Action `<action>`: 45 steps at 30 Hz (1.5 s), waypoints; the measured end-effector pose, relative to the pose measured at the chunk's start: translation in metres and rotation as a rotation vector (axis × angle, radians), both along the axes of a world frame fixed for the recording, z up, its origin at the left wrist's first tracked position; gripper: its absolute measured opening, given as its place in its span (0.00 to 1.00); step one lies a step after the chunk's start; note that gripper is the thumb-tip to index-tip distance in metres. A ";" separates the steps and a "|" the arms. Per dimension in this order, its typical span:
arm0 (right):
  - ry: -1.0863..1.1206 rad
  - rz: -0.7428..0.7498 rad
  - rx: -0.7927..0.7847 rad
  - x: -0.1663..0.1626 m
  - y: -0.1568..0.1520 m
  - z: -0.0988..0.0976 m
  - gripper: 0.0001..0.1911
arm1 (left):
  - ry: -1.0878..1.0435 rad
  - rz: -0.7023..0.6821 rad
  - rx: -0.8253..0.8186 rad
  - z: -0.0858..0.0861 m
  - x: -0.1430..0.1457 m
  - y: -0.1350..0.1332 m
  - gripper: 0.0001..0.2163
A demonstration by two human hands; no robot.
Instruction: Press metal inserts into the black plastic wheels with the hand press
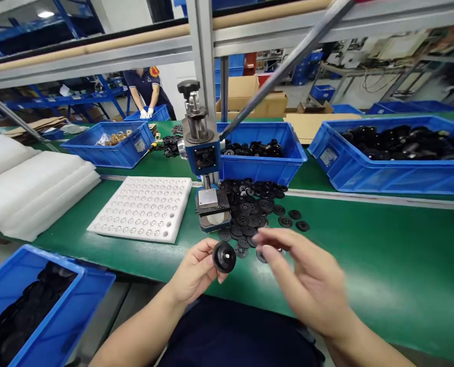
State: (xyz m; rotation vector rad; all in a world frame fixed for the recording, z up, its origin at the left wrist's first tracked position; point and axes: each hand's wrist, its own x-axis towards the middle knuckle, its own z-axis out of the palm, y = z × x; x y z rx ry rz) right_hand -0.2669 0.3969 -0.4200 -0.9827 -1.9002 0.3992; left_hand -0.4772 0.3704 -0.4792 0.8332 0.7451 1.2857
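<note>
left hand (193, 270): we're pinching black wheel (222, 257) at its edge, likely leaving pale centre uncovered | right hand (311, 281): we're holding thumb apart from fingers, empty | black discs (266, 205) lying just beyond, presumably for easy reach

1. Head camera: worn on the person's head, facing forward and down over dark navy clothing (242, 336).
2. Close range, lower foreground: bare left hand (194, 267) and bare right hand (313, 283).
3. Middle range, slanting view from above: smooth green worktop (387, 255); upright blue-and-silver metal press (203, 153) near centre.
4. Far range, upper part: co-worker in dark short-sleeved shirt (143, 85), seen beneath silver-grey metal crossbeam (97, 65).
</note>
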 end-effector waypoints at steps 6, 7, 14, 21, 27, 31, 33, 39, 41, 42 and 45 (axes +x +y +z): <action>0.030 0.271 -0.125 -0.019 0.001 -0.025 0.07 | -0.194 -0.161 -0.145 -0.027 -0.002 0.002 0.16; 0.028 0.289 -0.129 -0.020 0.001 -0.026 0.07 | -0.206 -0.165 -0.153 -0.029 -0.002 0.003 0.15; -0.008 0.329 -0.099 -0.021 0.000 -0.030 0.07 | -0.241 -0.209 -0.178 -0.034 -0.001 0.004 0.16; -0.116 0.343 -0.047 -0.021 0.002 -0.032 0.05 | -0.203 -0.231 -0.168 -0.040 0.001 0.002 0.18; -0.193 0.342 -0.063 -0.020 0.003 -0.036 0.06 | -0.179 -0.242 -0.198 -0.046 0.000 0.001 0.18; -0.250 0.369 -0.206 -0.018 0.001 -0.037 0.09 | -0.144 -0.212 -0.239 -0.051 0.002 -0.001 0.18; -0.333 0.401 -0.303 -0.017 -0.001 -0.037 0.18 | -0.107 -0.196 -0.253 -0.053 0.005 -0.002 0.18; -0.720 0.322 -0.470 -0.012 0.014 -0.038 0.14 | 0.043 -0.291 -0.226 -0.078 0.014 0.000 0.23; -0.780 0.257 -0.485 -0.007 0.038 -0.033 0.13 | 0.164 -0.254 -0.181 -0.093 0.011 0.005 0.24; -0.763 0.209 -0.477 -0.004 0.054 -0.028 0.13 | 0.215 -0.219 -0.168 -0.100 0.009 0.008 0.25; -0.504 -0.020 -0.359 0.005 0.109 -0.008 0.14 | 0.254 -0.129 -0.184 -0.113 0.003 0.014 0.24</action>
